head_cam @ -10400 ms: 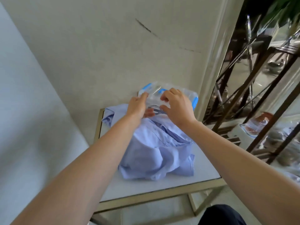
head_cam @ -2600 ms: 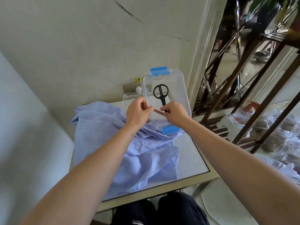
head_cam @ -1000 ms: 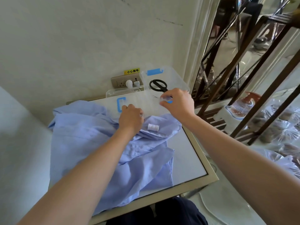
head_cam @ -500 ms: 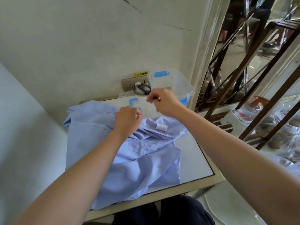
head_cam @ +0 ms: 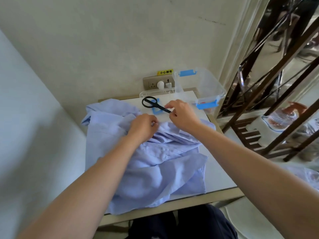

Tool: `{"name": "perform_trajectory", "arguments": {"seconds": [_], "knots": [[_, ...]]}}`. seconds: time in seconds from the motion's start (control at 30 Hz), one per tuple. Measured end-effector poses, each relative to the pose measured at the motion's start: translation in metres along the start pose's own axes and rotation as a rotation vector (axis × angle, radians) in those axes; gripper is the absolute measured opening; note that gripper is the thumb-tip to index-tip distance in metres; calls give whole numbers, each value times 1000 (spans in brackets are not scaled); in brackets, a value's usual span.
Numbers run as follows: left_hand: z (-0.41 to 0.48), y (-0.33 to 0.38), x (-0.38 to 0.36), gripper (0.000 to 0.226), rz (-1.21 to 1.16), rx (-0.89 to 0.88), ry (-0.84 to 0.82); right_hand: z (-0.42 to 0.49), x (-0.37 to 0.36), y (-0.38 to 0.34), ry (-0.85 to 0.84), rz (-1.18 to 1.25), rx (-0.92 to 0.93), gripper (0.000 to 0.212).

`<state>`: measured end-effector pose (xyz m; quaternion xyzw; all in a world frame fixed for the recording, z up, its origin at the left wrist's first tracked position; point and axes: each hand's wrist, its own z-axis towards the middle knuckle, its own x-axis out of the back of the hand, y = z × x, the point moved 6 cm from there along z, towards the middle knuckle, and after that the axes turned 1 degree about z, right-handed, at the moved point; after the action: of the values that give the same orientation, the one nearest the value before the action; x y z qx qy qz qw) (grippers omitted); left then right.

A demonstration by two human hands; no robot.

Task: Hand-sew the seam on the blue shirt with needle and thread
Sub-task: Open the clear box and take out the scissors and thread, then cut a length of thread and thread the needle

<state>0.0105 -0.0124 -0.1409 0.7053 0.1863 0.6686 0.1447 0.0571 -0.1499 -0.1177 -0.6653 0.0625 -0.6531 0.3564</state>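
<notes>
The blue shirt (head_cam: pixel 155 169) lies crumpled across the small white table (head_cam: pixel 219 173). My left hand (head_cam: pixel 142 127) rests on the shirt's upper folds, fingers curled and pinching the fabric. My right hand (head_cam: pixel 183 116) is just to its right, thumb and fingers pinching the blade tips of the black scissors (head_cam: pixel 151 102). The scissors lie on a clear lid with a blue latch (head_cam: pixel 156 110) behind the shirt. Needle and thread are not visible; my hands hide that part of the shirt.
A clear plastic box (head_cam: pixel 205 87) with blue latches stands open at the table's back right. A wall socket with plugs (head_cam: pixel 158 84) sits behind it. A dark wooden rack (head_cam: pixel 259 100) stands close on the right. My dark-trousered knees (head_cam: pixel 181 223) are under the front edge.
My right hand has brought the scissors down from the air onto the clear lid. My left hand has stayed on the shirt. The white spool seen on the shirt is now hidden.
</notes>
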Motion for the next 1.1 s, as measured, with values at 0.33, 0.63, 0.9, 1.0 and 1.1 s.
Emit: {"name": "perform_trajectory", "arguments": {"seconds": [0.33, 0.63, 0.9, 1.0, 1.1], "knots": [[-17, 19, 4, 27, -54, -180, 212, -49, 12, 32, -103, -144, -187, 28], [-36, 27, -8, 29, -838, 36, 177, -53, 0, 9, -40, 793, -240, 19], [-35, 9, -25, 11, -1098, 206, 229, -54, -26, 18, -55, 894, -225, 20], [-33, 3, -29, 11, -1121, 243, 246, -52, -21, 19, -31, 769, -202, 19], [-33, -3, -33, 10, -1140, 283, 247, -49, -10, 19, -12, 465, -106, 15]]}}
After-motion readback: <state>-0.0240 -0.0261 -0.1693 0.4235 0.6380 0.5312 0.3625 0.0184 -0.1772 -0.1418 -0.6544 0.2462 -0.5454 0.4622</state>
